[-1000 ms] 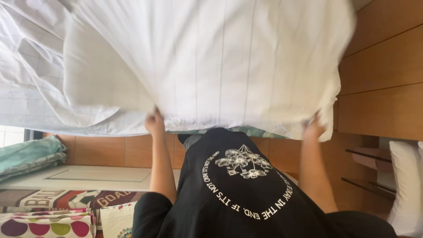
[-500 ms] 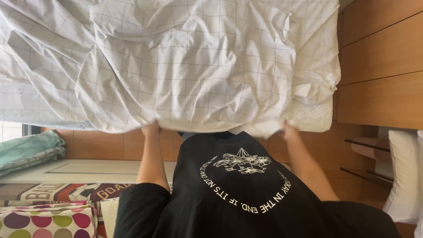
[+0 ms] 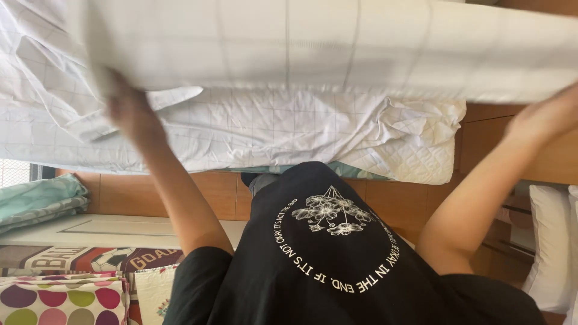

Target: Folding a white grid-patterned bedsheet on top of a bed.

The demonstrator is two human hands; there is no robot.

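Both my hands hold up a white sheet with a thin grey grid (image 3: 337, 48), stretched wide across the top of the view. My left hand (image 3: 123, 105) grips its lower edge at the left, partly blurred. At the far right my right hand (image 3: 545, 117) holds the other end, its fingers hidden behind the cloth. Below the raised sheet lies the bed's rumpled white checked cover (image 3: 289, 132) with a quilted corner (image 3: 421, 162). My black printed shirt (image 3: 325, 265) fills the bottom middle.
Wooden panels (image 3: 138, 192) run under the bed's edge. A folded teal blanket (image 3: 36, 201) lies at the left, with polka-dot fabric (image 3: 60, 301) and a ball-patterned cloth (image 3: 90, 259) below it. A white pillow (image 3: 551, 241) stands at the right beside wooden shelves.
My arms have spread apart and risen. The sheet, earlier held close together at the bed's edge, is now lifted and stretched wide nearer the camera, uncovering the bed cover beneath.
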